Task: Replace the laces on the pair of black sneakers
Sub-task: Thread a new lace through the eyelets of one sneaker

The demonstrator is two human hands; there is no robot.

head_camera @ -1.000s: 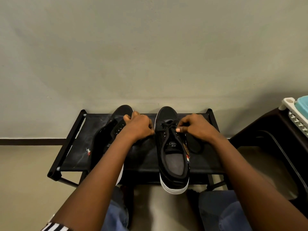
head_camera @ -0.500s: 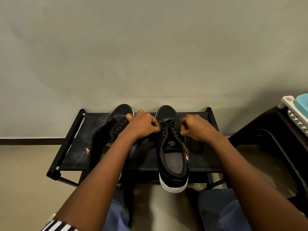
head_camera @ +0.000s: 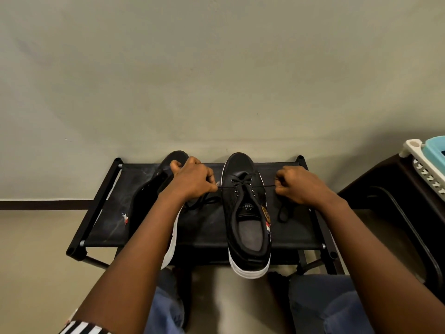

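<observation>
- We see the right sneaker (head_camera: pixel 248 213) standing upright on the black rack (head_camera: pixel 212 227), toe toward the wall and heel hanging just past the rack's near edge, its white sole showing.
- A black lace (head_camera: pixel 243 183) crosses through the eyelets nearest the toe and runs out taut on both sides of this sneaker, roughly level.
- Our left hand (head_camera: pixel 192 180) sits just left of the sneaker, fingers curled into a fist that pinches the left end of the lace; the slack beyond it loops down onto the rack beside the forearm.
- Our right hand (head_camera: pixel 298 184) sits just right of the sneaker, fingers likewise curled round the right end of the lace; the loose tail (head_camera: pixel 283 213) hangs down from the fist and lies on the rack.
- The hands are well apart, with the sneaker between them.
- The other sneaker (head_camera: pixel 154 196) lies on the left of the rack, partly hidden behind our left forearm, its toe toward the wall and its white sole edge showing near the arm; we cannot tell whether it carries a lace.
- The rack stands against a pale wall (head_camera: pixel 216 80) on a beige floor.
- To the right is a dark table (head_camera: pixel 397 189) with a white basket (head_camera: pixel 423 165) on it, cut by the frame edge.
- Our knees in blue jeans (head_camera: pixel 325 307) show below the rack, and a striped sleeve (head_camera: pixel 81 329) at the lower left.
</observation>
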